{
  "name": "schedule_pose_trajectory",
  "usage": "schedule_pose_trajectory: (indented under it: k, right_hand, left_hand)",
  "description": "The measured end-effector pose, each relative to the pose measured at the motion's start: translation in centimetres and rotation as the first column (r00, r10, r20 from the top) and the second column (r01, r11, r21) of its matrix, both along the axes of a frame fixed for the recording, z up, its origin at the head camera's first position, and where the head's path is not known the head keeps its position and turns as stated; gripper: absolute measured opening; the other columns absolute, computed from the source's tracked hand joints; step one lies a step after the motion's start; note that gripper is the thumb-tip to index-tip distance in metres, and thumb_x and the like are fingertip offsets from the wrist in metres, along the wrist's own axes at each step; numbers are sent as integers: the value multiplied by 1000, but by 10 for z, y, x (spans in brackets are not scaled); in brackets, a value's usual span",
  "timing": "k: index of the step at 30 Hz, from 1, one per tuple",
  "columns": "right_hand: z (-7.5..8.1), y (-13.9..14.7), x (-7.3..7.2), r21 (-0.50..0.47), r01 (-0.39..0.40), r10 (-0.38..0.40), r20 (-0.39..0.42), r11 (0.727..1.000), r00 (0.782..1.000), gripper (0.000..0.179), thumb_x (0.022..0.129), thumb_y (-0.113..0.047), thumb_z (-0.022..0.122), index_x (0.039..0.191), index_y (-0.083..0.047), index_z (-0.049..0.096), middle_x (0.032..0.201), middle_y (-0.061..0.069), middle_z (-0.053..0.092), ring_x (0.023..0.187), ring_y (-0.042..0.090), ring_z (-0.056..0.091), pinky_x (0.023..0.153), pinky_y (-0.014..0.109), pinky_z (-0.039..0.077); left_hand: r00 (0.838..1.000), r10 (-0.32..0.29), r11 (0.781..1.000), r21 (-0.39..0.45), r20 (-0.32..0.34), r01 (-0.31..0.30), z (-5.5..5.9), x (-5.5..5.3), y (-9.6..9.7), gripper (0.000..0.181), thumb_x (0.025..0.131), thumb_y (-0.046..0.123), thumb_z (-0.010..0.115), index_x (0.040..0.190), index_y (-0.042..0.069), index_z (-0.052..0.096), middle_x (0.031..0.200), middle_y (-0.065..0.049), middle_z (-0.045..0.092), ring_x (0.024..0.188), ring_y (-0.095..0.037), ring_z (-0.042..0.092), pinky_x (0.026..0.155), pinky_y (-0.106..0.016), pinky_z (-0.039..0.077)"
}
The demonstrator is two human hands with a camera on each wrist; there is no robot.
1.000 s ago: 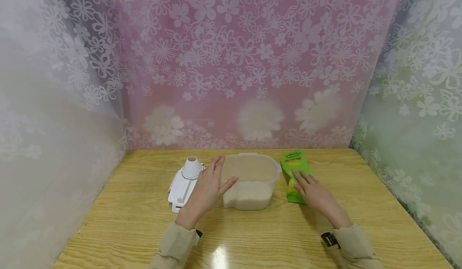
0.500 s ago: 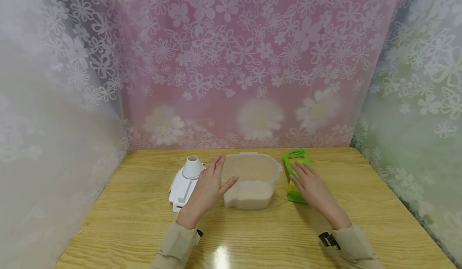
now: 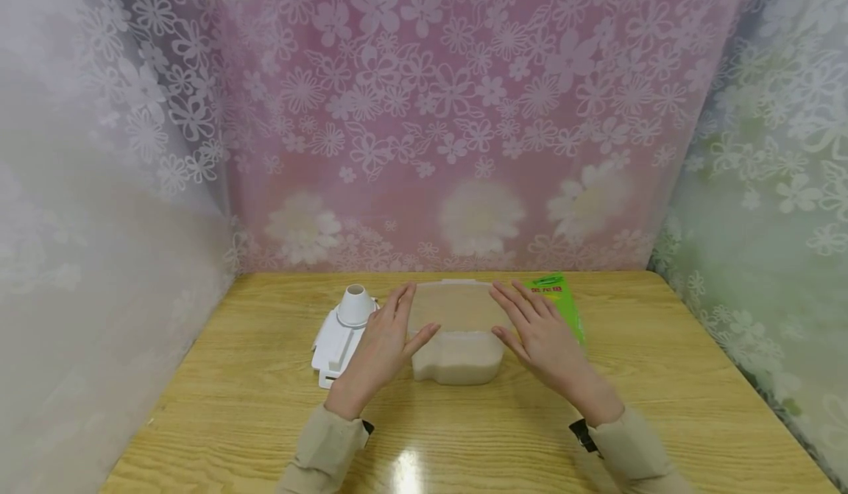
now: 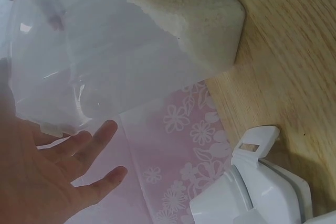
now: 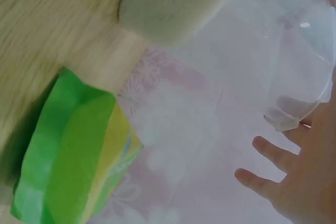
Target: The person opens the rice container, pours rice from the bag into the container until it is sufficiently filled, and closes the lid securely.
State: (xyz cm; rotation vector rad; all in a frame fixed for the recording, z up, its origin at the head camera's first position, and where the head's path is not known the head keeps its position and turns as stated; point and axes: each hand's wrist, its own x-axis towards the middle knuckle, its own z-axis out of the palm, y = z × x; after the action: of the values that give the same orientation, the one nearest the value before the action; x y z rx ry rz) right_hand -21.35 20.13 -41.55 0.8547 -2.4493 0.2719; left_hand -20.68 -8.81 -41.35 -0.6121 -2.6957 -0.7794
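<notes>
A translucent plastic container (image 3: 457, 358), holding white rice (image 4: 205, 19) in its lower part, stands upright at the middle of the table. My left hand (image 3: 384, 339) is at its left rim, fingers extended and thumb reaching over the near edge. Opposite it, my right hand (image 3: 546, 339) lies at the right rim with straight, spread fingers. Both wrist views show fingertips right at the rim's small tabs. Behind the right hand is a green and yellow bag (image 3: 566, 306) with red lettering, partly hidden by that hand.
Left of the container lies a white plastic piece (image 3: 331, 350) with a cone-shaped spout (image 3: 355, 306), partly covered by the left hand. A wooden table (image 3: 252, 420) carries everything. Floral curtains (image 3: 457, 111) hang behind and on both sides.
My right hand has left the green bag and moved left to the container's right rim. The bag lies slightly shifted right and back. My left hand has stayed at the left rim.
</notes>
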Motion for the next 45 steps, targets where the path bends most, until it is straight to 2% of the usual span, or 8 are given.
schedule_pose_trajectory:
  k: [6,15,21,25,32,36,40,45]
  right_hand:
    - [-2,-1,4,-10,21,-21,-14,1000,1000,63,108,-50,40,155,-9,40,157,12,44,143,38,39,115,59,30]
    - [-1,-2,3,-25,14,-14,-1,1000,1000,64,109,-51,35,156,-9,39,158,11,41,145,38,36,116,58,29]
    - [-1,-1,4,-37,14,-13,25,999,1000,62,108,-48,42,157,-9,38,159,11,40,144,40,36,116,59,29]
    - [-1,0,4,-46,14,-13,33,999,999,62,108,-46,44,157,-10,37,159,11,40,145,40,35,114,61,31]
    - [-3,-2,3,-58,1,1,41,998,999,61,108,-45,45,158,-10,36,159,11,40,145,40,35,111,61,35]
    - [-4,-2,3,-56,-6,8,33,998,999,61,108,-46,43,157,-9,37,159,12,40,145,40,35,111,61,36]
    - [-4,-3,3,-60,-12,14,25,998,1000,62,108,-47,42,157,-9,38,159,12,40,145,40,35,112,61,36]
    - [-5,-3,2,-62,-15,17,32,998,999,61,108,-45,43,157,-9,37,159,11,40,145,40,35,113,59,35]
  left_hand:
    - [997,-38,998,54,70,35,5,0,-5,83,101,63,44,162,10,24,163,-13,30,145,-36,37,116,-58,33]
    - [990,-6,998,55,-141,14,13,-4,-35,47,108,28,51,150,7,47,143,-16,55,127,-36,55,105,-57,44]
    - [964,150,988,67,-218,-139,2,-14,-60,35,104,20,60,136,5,61,126,-16,64,109,-36,64,85,-50,56]
    - [939,244,967,-17,-242,-255,-11,-18,-72,32,98,19,70,120,-3,65,110,-21,65,92,-35,64,76,-46,55]
    - [885,329,893,-197,-330,-405,-31,-13,-79,40,85,23,84,90,-9,61,83,-21,58,74,-34,60,67,-43,54]
    - [881,392,850,-262,-264,-456,-38,-12,-79,43,85,28,82,84,-10,62,78,-21,60,73,-36,63,63,-45,56]
    - [885,427,844,-271,-185,-464,-42,-14,-79,42,89,28,79,86,-10,63,80,-22,62,75,-38,64,61,-48,56]
    - [858,436,841,-217,-272,-496,-48,-15,-79,32,86,17,77,84,-11,61,78,-23,60,73,-39,62,58,-49,55]
